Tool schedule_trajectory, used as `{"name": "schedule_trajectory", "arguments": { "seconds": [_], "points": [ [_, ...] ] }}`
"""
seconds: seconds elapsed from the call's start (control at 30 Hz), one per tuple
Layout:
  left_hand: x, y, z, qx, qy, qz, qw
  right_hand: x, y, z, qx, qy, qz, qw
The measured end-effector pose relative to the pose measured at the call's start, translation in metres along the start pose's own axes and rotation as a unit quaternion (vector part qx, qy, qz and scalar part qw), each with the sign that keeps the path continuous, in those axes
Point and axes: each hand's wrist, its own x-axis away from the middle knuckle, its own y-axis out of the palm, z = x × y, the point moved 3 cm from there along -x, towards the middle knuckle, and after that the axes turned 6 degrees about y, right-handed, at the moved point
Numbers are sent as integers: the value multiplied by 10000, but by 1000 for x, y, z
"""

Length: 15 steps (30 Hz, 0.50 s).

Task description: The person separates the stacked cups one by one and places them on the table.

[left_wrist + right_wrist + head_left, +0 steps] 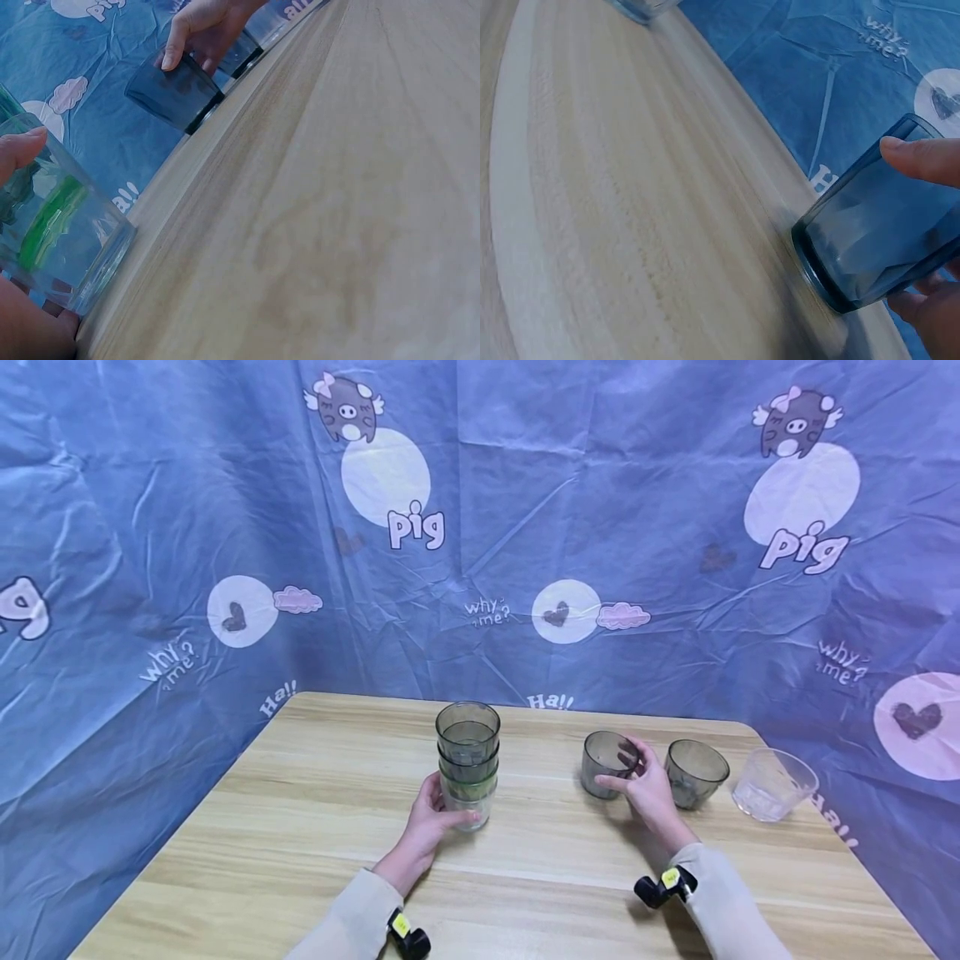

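While both sleeves rest low over the near edge of the wooden table [315, 827], the left hand [431, 822] curls its fingers round the clear bottom cup of a stack of cups [467, 760], which stands upright on the wood. Across a bare strip of tabletop, the right hand [648, 789] grips a smoky grey cup [606, 762], thumb on the near wall and fingers hooked over the rim; the cup's base sits on the table. Just beyond that hand's knuckles stands a second grey cup [696, 772], and farther outward a clear cup [772, 783] near the table's right edge. Behind everything, wrinkled blue cloth [525, 527] printed with pigs and hearts walls in the far and side edges.
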Motion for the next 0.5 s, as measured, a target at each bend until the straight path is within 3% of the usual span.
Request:
{"name": "schedule_trajectory", "arguments": {
  "seconds": [0.27, 0.5],
  "points": [
    [0, 0, -1, 56, -49, 3, 10000, 3, -3, -13, 1027, -204, -223, 9943],
    [-1, -1, 0, 40, -18, 4, 10000, 5, -6, -36, 1382, -651, -251, 9880]
  ]
}}
